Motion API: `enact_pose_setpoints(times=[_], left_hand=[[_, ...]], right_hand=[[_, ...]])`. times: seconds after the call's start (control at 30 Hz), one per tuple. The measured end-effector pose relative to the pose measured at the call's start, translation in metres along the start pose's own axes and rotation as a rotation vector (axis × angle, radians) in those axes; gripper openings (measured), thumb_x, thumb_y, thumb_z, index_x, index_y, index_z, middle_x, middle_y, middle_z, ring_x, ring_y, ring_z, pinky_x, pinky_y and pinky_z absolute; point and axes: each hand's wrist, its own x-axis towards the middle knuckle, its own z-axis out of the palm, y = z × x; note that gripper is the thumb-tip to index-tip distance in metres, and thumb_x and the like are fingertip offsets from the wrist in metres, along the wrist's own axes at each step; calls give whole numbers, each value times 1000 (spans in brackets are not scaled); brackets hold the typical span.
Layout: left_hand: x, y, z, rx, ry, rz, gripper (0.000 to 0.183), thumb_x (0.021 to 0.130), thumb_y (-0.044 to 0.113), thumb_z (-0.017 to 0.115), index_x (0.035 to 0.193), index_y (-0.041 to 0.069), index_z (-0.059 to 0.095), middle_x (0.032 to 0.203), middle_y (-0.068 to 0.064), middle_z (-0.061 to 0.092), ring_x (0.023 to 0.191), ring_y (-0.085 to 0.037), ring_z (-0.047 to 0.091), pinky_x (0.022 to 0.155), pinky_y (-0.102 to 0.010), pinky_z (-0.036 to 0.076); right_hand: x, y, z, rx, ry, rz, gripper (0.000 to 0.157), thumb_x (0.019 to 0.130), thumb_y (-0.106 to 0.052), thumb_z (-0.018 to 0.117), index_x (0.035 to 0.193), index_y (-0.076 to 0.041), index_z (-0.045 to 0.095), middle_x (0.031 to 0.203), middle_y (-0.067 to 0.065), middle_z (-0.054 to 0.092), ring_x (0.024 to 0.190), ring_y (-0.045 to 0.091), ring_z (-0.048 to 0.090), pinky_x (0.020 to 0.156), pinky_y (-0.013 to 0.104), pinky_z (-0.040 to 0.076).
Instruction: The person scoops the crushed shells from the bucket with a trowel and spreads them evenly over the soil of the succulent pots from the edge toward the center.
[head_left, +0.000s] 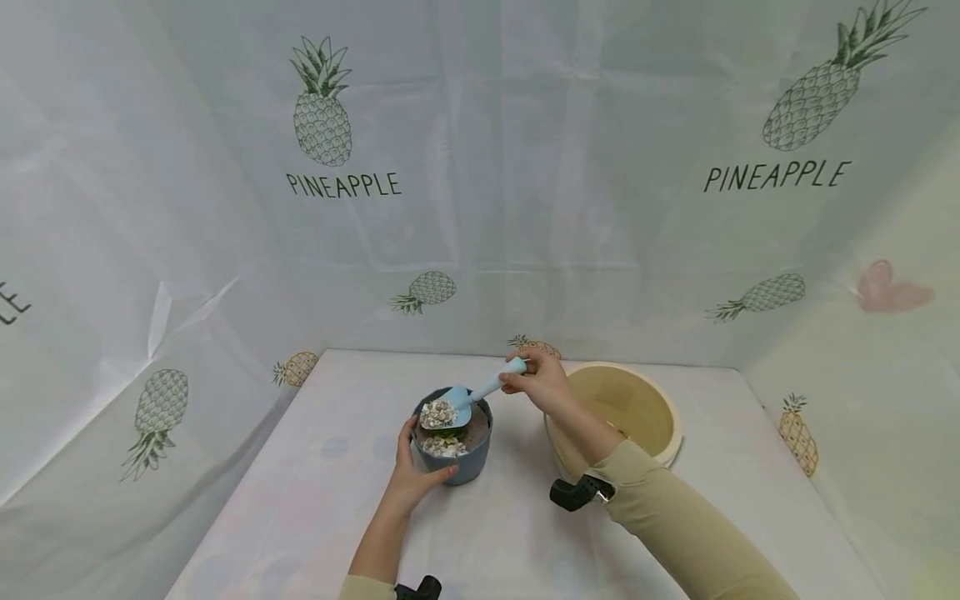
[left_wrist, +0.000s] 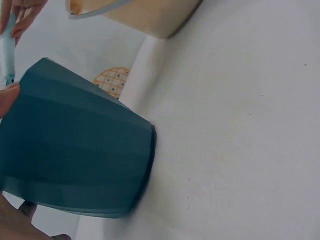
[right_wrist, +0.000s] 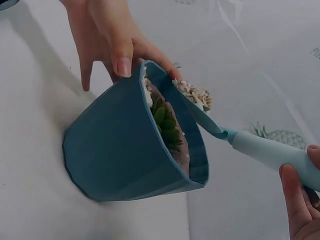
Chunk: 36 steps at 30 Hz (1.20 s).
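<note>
A blue plant pot stands on the white-covered table. My left hand grips its near left side, thumb and fingers spread around the wall near the rim. My right hand holds a light blue trowel by its handle, above and right of the pot. Pale gravel lies heaped on the trowel's blade, which is over the pot's far left rim. Inside the pot, a small green succulent sits in grey-brown soil, with more pale gravel on the near side. The blade hides part of the plant in the head view.
A cream bucket stands right of the pot, under my right forearm, with a little material at its bottom. White sheeting printed with pineapples hangs behind and beside the table.
</note>
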Motion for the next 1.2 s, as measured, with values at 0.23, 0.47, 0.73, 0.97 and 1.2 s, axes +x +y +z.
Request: enact_pose_setpoints(times=[0.23, 0.47, 0.73, 0.97, 1.2], left_hand=[[-7, -7, -7, -37, -35, 1, 115, 74, 10, 85, 157, 24, 7, 160, -22, -2, 143, -48, -5, 106, -73, 8], [-16, -8, -8, -76, -47, -4, 113, 76, 9, 84, 158, 27, 7, 160, -21, -6, 142, -49, -10, 104, -75, 4], [-4, -4, -13, -61, -69, 19, 117, 76, 14, 85, 158, 27, 2, 160, -21, -5, 143, -48, -10, 104, -75, 3], [21, -3, -17, -3, -103, 20, 121, 71, 14, 88, 157, 28, 5, 160, -23, 1, 143, -50, -1, 106, -73, 11], [20, -2, -17, 4, -99, -14, 119, 71, 15, 89, 157, 28, 7, 160, -22, 4, 143, -49, 1, 106, -72, 14]], right_hand=[[-1, -1, 9, -65, -19, -19, 30, 86, 1, 72, 115, 2, 61, 95, 16, 68, 77, 24, 71, 73, 33, 58], [-4, -3, 18, -113, -8, -54, 31, 85, 1, 73, 114, 4, 61, 91, 13, 68, 74, 22, 70, 70, 32, 58], [-5, -7, 24, -153, -34, -77, 29, 85, -1, 75, 111, -1, 63, 89, 9, 68, 75, 20, 70, 71, 32, 58], [-6, -7, 25, -174, -60, -108, 26, 85, -1, 74, 109, -2, 63, 89, 8, 68, 74, 20, 69, 69, 32, 58], [-9, -9, 24, -182, -70, -124, 26, 85, -1, 74, 108, 0, 63, 87, 7, 69, 73, 19, 69, 68, 31, 58]])
